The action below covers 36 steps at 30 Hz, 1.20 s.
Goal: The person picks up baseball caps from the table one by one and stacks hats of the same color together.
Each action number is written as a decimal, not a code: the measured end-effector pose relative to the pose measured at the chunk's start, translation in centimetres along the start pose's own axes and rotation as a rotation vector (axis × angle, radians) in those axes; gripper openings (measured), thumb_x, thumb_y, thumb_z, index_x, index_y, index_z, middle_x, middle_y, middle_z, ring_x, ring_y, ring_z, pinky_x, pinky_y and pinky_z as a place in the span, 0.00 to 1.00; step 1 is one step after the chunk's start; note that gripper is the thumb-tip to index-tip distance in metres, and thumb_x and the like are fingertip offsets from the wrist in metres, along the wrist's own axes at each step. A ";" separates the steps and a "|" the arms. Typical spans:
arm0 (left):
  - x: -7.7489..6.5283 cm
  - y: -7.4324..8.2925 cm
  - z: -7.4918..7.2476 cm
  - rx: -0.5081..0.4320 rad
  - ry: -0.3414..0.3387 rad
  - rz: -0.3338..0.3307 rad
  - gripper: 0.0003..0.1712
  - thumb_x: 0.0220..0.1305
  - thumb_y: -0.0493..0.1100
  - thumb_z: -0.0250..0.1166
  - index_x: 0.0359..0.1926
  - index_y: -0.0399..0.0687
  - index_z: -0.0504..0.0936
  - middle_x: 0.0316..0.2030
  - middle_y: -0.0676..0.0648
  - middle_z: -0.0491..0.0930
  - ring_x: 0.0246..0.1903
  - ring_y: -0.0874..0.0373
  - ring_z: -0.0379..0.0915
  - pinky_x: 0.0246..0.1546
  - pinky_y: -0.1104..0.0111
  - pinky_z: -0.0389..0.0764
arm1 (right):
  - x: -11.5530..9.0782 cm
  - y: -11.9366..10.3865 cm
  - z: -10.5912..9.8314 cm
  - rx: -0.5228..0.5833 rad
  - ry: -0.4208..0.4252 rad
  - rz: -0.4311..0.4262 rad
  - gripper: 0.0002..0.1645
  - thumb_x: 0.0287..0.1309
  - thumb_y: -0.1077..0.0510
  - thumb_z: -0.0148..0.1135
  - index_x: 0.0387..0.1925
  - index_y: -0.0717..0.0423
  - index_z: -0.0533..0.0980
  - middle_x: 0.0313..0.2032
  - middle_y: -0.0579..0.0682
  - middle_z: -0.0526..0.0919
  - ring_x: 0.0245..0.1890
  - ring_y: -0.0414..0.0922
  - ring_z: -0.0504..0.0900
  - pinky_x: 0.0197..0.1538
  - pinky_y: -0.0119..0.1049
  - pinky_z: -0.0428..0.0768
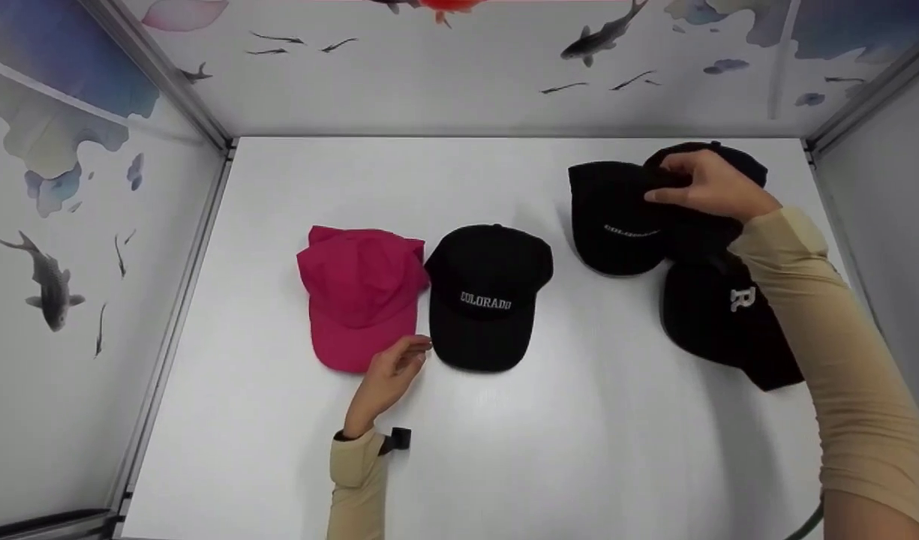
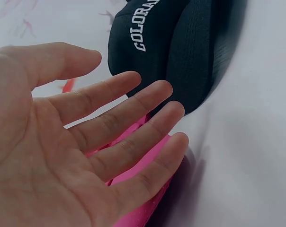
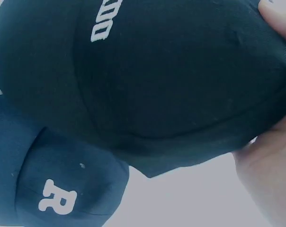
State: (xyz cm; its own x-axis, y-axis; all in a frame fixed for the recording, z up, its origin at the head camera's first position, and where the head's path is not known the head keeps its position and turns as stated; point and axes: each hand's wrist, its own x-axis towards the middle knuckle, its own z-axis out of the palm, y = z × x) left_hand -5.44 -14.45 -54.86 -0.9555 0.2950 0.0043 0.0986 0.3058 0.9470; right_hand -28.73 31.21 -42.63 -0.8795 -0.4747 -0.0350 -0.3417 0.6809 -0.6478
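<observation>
My right hand (image 1: pixel 707 186) grips a black cap with COLORADO lettering (image 1: pixel 617 217) by its back part, at the back right. In the right wrist view, the thumb (image 3: pixel 280 16) lies over the cloth of this cap (image 3: pixel 171 85) while the other fingers are hidden under it. With fingers extended, my left hand (image 2: pixel 91 127) hovers by the brim of a pink cap (image 1: pixel 361 277). Its fingertips come close to the brim of another black COLORADO cap (image 1: pixel 489 285), which lies beside the pink one, brim toward me.
A black cap with a white R (image 1: pixel 699 315) lies under the right forearm, partly covered by it. More black cap cloth (image 1: pixel 744 161) shows behind the right hand. Printed panels (image 1: pixel 429 82) wall the white table (image 1: pixel 549 450) at the back and sides.
</observation>
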 end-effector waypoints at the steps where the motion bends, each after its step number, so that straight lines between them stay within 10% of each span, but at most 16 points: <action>1: 0.0 0.0 0.0 -0.005 0.000 -0.001 0.15 0.68 0.28 0.55 0.54 0.26 0.74 0.50 0.29 0.77 0.50 0.36 0.74 0.50 0.52 0.76 | -0.1 -0.2 0.0 -0.008 0.005 -0.009 0.15 0.57 0.53 0.69 0.28 0.58 0.74 0.20 0.48 0.70 0.17 0.39 0.65 0.24 0.32 0.64; 16: -0.6 0.0 0.2 -0.018 0.007 -0.012 0.15 0.68 0.28 0.55 0.54 0.27 0.74 0.50 0.30 0.77 0.51 0.36 0.74 0.50 0.51 0.76 | -3.1 -4.4 0.6 -0.032 -0.227 -0.090 0.22 0.55 0.54 0.71 0.24 0.55 0.64 0.20 0.41 0.58 0.17 0.36 0.59 0.21 0.33 0.62; 36: 1.4 1.0 -0.8 -0.012 0.034 0.032 0.15 0.69 0.29 0.55 0.55 0.27 0.74 0.50 0.31 0.77 0.52 0.35 0.73 0.51 0.52 0.75 | -3.4 -9.3 9.1 0.185 -0.574 -0.296 0.11 0.60 0.52 0.67 0.31 0.50 0.73 0.22 0.40 0.70 0.21 0.36 0.68 0.26 0.30 0.70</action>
State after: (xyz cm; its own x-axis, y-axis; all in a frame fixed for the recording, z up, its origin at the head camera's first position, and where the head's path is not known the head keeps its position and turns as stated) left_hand -6.90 -14.41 -53.68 -0.9608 0.2736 0.0449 0.1257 0.2854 0.9501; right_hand -19.53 21.46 -43.42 -0.4240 -0.8829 -0.2019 -0.4344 0.3938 -0.8101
